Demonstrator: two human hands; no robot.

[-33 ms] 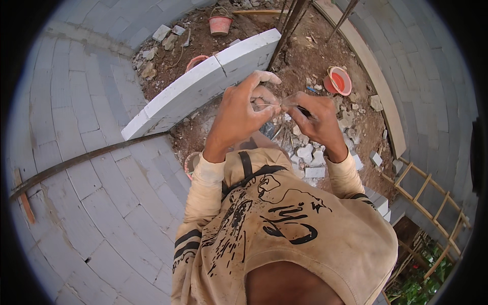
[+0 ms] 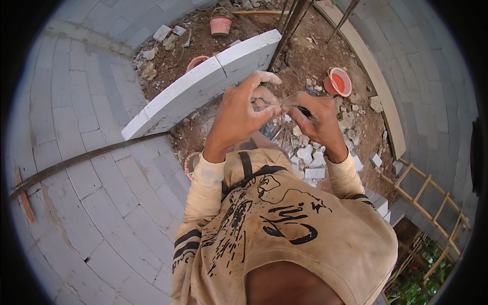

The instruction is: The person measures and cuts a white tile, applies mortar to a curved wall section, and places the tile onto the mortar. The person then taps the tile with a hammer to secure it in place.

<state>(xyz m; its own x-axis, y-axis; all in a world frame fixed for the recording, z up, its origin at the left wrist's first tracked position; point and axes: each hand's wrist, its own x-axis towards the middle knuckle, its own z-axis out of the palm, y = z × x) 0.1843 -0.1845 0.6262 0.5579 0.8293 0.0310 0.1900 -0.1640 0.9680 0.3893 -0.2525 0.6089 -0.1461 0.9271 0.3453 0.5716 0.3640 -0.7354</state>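
Observation:
In front of my chest both hands are raised and meet at the fingertips. My left hand [image 2: 243,113] is curled, its lower fingers and thumb pinching a thin pale string [image 2: 263,105], while the index finger arches above. Close against it, my right hand [image 2: 316,116] pinches the same string where the fingertips come together. Something dark shows inside the right hand's curled fingers, too small to make out. Pale dust coats the fingers. Just beyond the left hand stands a low wall of white blocks [image 2: 203,84].
Broken block pieces [image 2: 311,158] lie on the soil below my hands. A red bucket [image 2: 337,82] sits at the right, another bucket [image 2: 220,25] at the far side. Upright steel bars [image 2: 287,33] rise at the wall's end. A wooden ladder [image 2: 432,203] leans at the right.

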